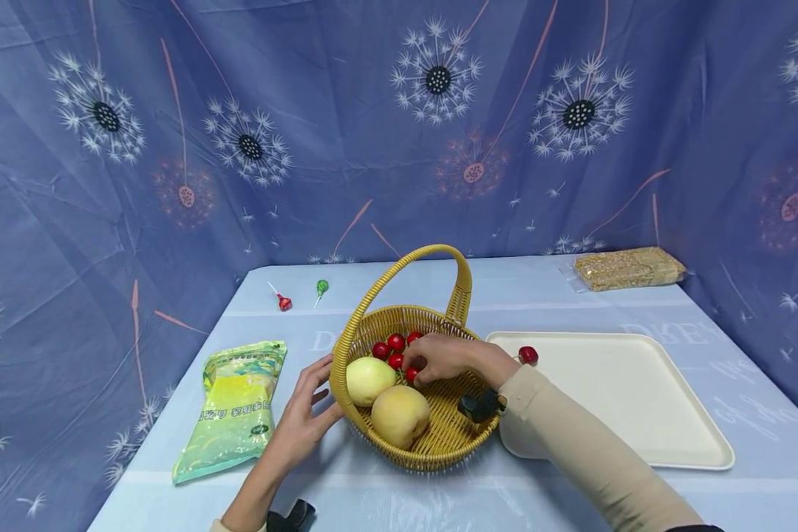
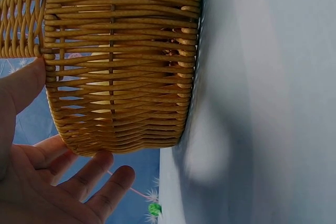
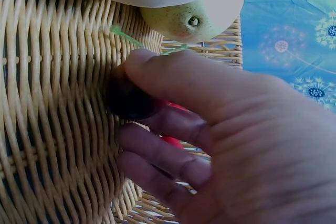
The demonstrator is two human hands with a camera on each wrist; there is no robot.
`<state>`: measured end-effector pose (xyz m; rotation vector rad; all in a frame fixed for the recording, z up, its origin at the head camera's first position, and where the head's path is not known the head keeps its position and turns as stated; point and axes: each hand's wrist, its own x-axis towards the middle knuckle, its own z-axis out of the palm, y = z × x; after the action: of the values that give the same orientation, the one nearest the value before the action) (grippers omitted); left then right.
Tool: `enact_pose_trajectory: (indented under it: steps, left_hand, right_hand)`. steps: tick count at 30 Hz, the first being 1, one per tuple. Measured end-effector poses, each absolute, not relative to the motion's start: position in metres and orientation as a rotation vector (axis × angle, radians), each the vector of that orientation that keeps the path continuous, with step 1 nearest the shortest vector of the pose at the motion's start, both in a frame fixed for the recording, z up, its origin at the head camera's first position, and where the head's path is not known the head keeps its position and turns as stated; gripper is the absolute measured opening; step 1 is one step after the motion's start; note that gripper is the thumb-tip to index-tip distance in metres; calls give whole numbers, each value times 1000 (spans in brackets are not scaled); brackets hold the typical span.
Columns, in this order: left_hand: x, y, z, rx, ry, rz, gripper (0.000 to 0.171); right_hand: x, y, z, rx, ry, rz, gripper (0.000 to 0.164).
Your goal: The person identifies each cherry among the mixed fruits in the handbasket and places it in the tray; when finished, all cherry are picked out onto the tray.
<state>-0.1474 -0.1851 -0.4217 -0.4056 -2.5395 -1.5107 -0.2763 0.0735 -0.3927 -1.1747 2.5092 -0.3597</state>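
A wicker basket (image 1: 432, 462) with a tall arched handle holds a pale green fruit (image 1: 370, 380), a yellowish peach-like fruit (image 1: 400, 415) and several red cherries (image 1: 395, 342). My left hand (image 1: 304, 415) rests against the basket's left side, thumb by the handle's base in the left wrist view and the other fingers spread along the wall. Inside the basket, my right hand (image 1: 443, 355) pinches a dark cherry (image 3: 128, 98) between thumb and fingers. Its green stem (image 3: 126, 36) shows close to the thumb in the right wrist view.
A cream tray (image 1: 612, 399) stands right of the basket, a cherry (image 1: 528, 355) at its left end. On the left lies a green-yellow bag (image 1: 236, 406). Behind are a red lollipop (image 1: 284, 302), a green lollipop (image 1: 322, 287) and a clear pack of golden-brown food (image 1: 628, 269).
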Motion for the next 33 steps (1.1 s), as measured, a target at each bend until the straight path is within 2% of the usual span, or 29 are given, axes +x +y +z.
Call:
enact_pose_trajectory:
  steps: [15, 33]
  left_hand:
    - [-147, -184, -423, -386, -2543, -1505, 59]
    - [-146, -184, -422, -395, -2536, -1503, 57]
  right_hand:
    - [-271, 87, -365, -1163, 2569, -594, 29]
    - [-245, 136, -336, -1212, 2677, -850, 31]
